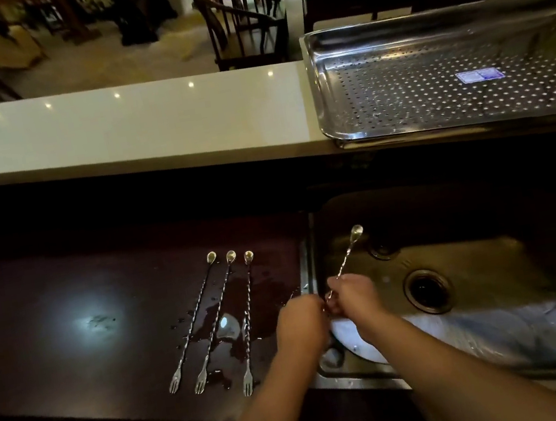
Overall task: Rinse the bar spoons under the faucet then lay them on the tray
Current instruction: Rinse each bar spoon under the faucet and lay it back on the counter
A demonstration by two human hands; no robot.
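Observation:
Over the left part of the steel sink (489,333), my right hand (353,294) grips a long twisted bar spoon (347,254) by its lower shaft, bowl end pointing up and away. My left hand (300,323) is closed at the spoon's near end, touching the right hand. Three more bar spoons (210,321) lie side by side on the dark wet counter (76,369), bowls far, fork ends near. A perforated steel tray (320,94) sits on the raised white ledge at the upper right. No faucet or running water shows.
The sink drain (427,290) lies right of my hands. Water puddles spread on the counter under the spoons. A white bar ledge (117,126) runs across behind the counter. Wooden chairs (238,16) and tables stand beyond it.

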